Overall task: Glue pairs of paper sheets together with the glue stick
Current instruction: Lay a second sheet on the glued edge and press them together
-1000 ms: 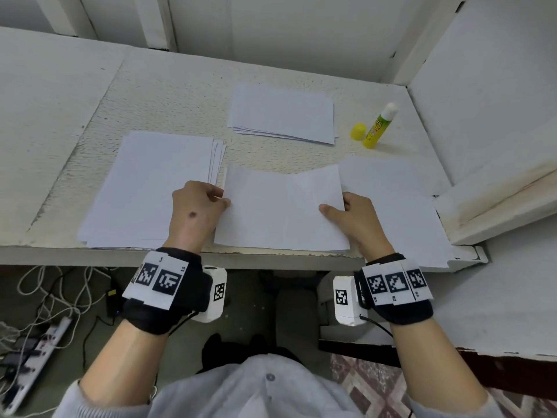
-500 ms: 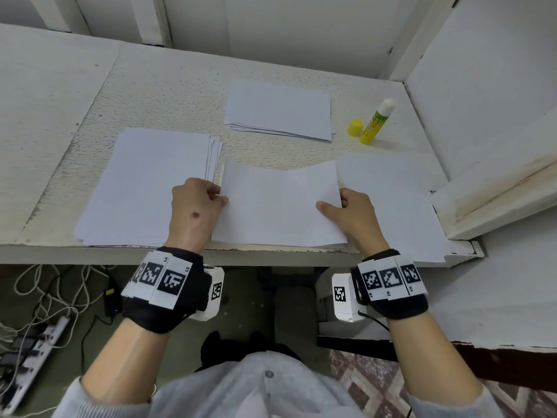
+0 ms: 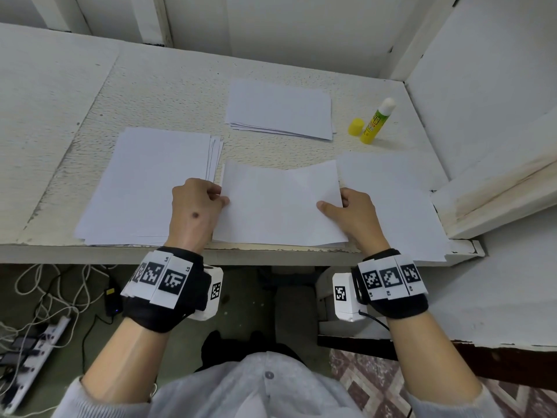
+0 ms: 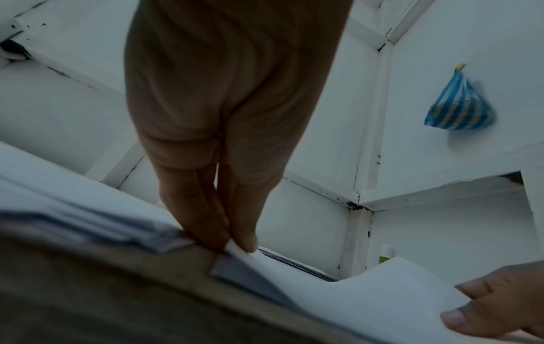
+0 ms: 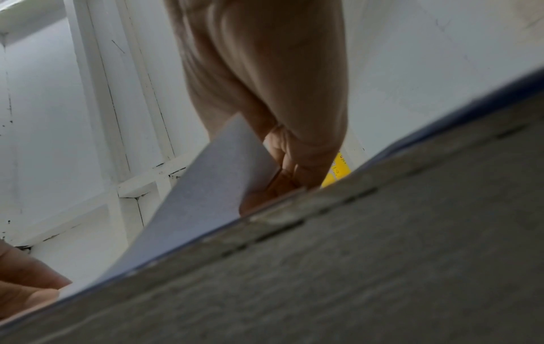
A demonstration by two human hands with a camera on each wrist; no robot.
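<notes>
A white paper sheet [image 3: 277, 203] sags in the middle between my two hands, over another sheet at the desk's front edge. My left hand [image 3: 196, 206] pinches its left edge; in the left wrist view the fingertips [image 4: 235, 242] clamp that sheet [image 4: 368, 293] at the edge. My right hand [image 3: 349, 209] pinches the right edge with the thumb on top, and the right wrist view shows the sheet [image 5: 200, 186] bent up by the fingers. The yellow glue stick [image 3: 376, 122] stands uncapped at the back right, its yellow cap [image 3: 355, 127] beside it.
A paper stack [image 3: 150, 185] lies left of my left hand, another stack [image 3: 280, 110] at the back centre. More sheets [image 3: 401, 203] lie under and right of my right hand. A white ledge [image 3: 497, 191] borders the desk [image 3: 168, 95] on the right. Cables and a power strip [image 3: 36, 342] sit on the floor.
The held sheet and both hands have stayed almost in place; only the head view has shifted slightly.
</notes>
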